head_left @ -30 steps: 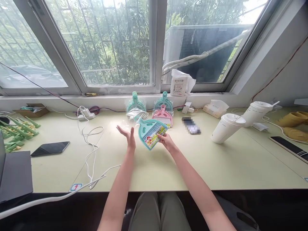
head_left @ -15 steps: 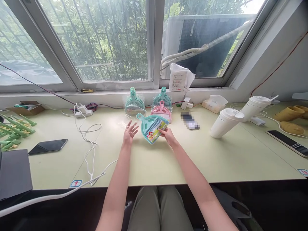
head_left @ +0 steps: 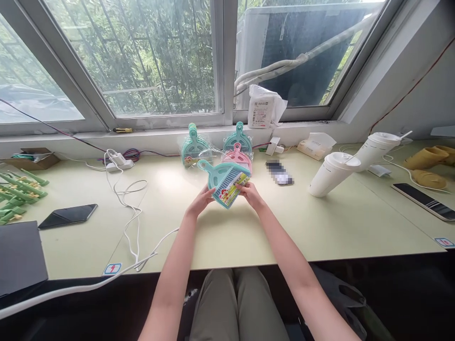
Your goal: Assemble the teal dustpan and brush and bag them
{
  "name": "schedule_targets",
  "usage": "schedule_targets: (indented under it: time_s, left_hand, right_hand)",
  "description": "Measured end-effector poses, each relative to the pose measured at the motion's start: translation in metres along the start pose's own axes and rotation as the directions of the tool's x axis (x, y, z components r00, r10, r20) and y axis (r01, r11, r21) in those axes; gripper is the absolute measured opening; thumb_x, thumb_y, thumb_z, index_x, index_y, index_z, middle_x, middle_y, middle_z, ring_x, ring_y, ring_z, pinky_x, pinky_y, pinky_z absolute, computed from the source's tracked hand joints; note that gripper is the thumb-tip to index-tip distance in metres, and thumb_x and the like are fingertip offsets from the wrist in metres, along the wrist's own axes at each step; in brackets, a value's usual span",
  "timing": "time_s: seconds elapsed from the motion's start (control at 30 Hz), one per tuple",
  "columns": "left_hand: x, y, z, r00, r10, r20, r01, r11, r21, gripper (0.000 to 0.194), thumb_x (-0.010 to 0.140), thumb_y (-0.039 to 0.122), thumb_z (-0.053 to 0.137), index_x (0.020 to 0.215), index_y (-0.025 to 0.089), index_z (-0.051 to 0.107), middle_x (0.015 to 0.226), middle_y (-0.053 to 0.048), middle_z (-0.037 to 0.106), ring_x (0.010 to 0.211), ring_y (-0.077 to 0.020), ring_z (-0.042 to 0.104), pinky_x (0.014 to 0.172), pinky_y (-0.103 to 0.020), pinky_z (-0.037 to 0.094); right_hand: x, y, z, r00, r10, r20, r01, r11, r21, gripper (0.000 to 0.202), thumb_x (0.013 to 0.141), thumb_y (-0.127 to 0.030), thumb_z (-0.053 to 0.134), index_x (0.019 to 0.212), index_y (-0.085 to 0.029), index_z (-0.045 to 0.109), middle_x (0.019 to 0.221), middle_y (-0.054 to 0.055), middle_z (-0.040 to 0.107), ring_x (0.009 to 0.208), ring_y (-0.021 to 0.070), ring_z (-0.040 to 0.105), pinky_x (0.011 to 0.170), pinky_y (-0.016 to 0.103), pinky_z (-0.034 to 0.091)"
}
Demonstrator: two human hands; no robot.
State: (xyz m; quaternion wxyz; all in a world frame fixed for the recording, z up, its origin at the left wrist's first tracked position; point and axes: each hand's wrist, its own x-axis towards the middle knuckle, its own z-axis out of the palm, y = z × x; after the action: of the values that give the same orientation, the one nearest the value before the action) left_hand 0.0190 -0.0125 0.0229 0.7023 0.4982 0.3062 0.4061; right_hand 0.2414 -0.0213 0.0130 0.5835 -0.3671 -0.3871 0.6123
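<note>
I had both hands on the teal dustpan set (head_left: 227, 183), lifted just above the table (head_left: 249, 237) in front of me. My left hand (head_left: 202, 201) was closed on its lower left edge, and my right hand (head_left: 251, 194) pinched the right edge beside the bright label (head_left: 232, 188); the handle pointed up and to the left. Judging from this grip, the sound way to handle it was to keep a hold on opposite edges, thumbs on top and fingers beneath, so the light plastic stayed level and did not twist or slip. I reckoned the label side should stay facing me, since it showed which way up the piece was. Just behind it stood more sets leaning at the sill: a teal one (head_left: 194, 148), another teal one (head_left: 237, 140) and a pink one (head_left: 239, 160), near enough that a careless swing could knock them over. A white cable (head_left: 133, 215) lay to my left and two lidded cups (head_left: 332, 174) to my right, both well apart from my hands.
</note>
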Motion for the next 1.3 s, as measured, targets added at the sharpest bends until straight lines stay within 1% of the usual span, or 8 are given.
schedule_targets:
  time_s: [0.13,0.33,0.57,0.77,0.87,1.07,1.13,1.3]
  left_hand:
    - [0.003,-0.009,0.006,0.991,-0.095,0.098,0.098,0.995,-0.024,0.052,0.079,0.040,0.068,0.126,0.021,0.056,0.126,-0.012,0.061,0.116,-0.0289,0.056,0.098,-0.045,0.044]
    - [0.003,-0.007,0.000,0.998,0.007,0.054,-0.003,0.998,-0.069,0.047,0.085,0.047,0.059,0.123,0.019,0.059,0.130,-0.012,0.058,0.119,-0.0270,0.055,0.103,-0.045,0.041]
    - [0.005,-0.010,0.009,0.984,-0.152,0.093,0.152,0.988,0.001,0.048,0.083,0.046,0.061,0.124,0.020,0.060,0.126,-0.012,0.061,0.113,-0.0297,0.058,0.094,-0.045,0.048]
    - [0.010,-0.005,0.016,0.998,0.043,-0.038,-0.043,0.999,-0.009,0.052,0.079,0.042,0.066,0.126,0.022,0.055,0.128,-0.010,0.060,0.117,-0.0285,0.057,0.096,-0.041,0.047]
    - [0.007,-0.001,0.018,0.997,0.053,-0.059,-0.050,0.998,0.040,0.053,0.077,0.041,0.069,0.125,0.022,0.055,0.128,-0.010,0.060,0.119,-0.0292,0.056,0.096,-0.040,0.047]
    - [0.000,0.000,0.034,0.988,-0.036,0.152,0.028,0.998,0.053,0.061,0.079,0.042,0.067,0.134,0.026,0.047,0.137,-0.013,0.052,0.114,-0.0303,0.059,0.096,-0.048,0.045]
    - [0.003,-0.002,0.036,0.993,-0.001,0.117,0.000,1.000,0.010,0.057,0.080,0.043,0.066,0.132,0.025,0.049,0.138,-0.012,0.052,0.120,-0.0302,0.055,0.098,-0.047,0.044]
    - [0.012,-0.009,0.031,0.986,0.125,-0.110,-0.128,0.992,-0.023,0.052,0.076,0.043,0.069,0.121,0.019,0.057,0.126,-0.010,0.061,0.119,-0.0294,0.055,0.102,-0.043,0.041]
  right_hand:
    - [0.002,0.000,0.001,0.996,-0.012,-0.088,0.017,0.999,0.052,0.037,0.055,-0.032,0.086,0.085,-0.016,0.070,0.097,0.008,0.073,0.092,0.0251,0.068,0.081,0.039,0.057]
    - [0.001,0.000,0.005,0.999,0.030,-0.041,-0.028,0.998,0.050,0.038,0.056,-0.030,0.085,0.087,-0.015,0.069,0.096,0.008,0.073,0.090,0.0239,0.069,0.081,0.039,0.057]
    - [-0.004,-0.002,0.012,0.991,-0.004,-0.137,0.019,0.994,0.108,0.033,0.058,-0.027,0.085,0.083,-0.015,0.068,0.091,0.007,0.074,0.083,0.0206,0.070,0.077,0.035,0.059]
    - [-0.006,0.002,0.026,0.971,0.001,-0.238,0.042,0.983,0.178,0.029,0.058,-0.023,0.084,0.080,-0.014,0.067,0.088,0.006,0.074,0.080,0.0189,0.070,0.075,0.032,0.060]
    - [-0.008,0.003,0.030,0.965,0.004,-0.264,0.049,0.980,0.194,0.026,0.060,-0.021,0.083,0.079,-0.014,0.066,0.086,0.005,0.074,0.080,0.0183,0.070,0.076,0.032,0.060]
    - [-0.016,-0.006,0.033,0.942,-0.099,-0.321,0.169,0.965,0.199,0.027,0.064,-0.021,0.079,0.086,-0.016,0.065,0.094,0.005,0.073,0.091,0.0193,0.069,0.084,0.033,0.058]
    - [-0.017,-0.007,0.035,0.938,-0.111,-0.329,0.181,0.964,0.193,0.028,0.064,-0.022,0.078,0.088,-0.016,0.065,0.096,0.005,0.072,0.092,0.0192,0.069,0.085,0.033,0.058]
    - [-0.015,-0.004,0.037,0.968,-0.028,-0.250,0.070,0.985,0.160,0.030,0.061,-0.022,0.081,0.086,-0.015,0.065,0.097,0.006,0.072,0.092,0.0203,0.068,0.085,0.035,0.058]
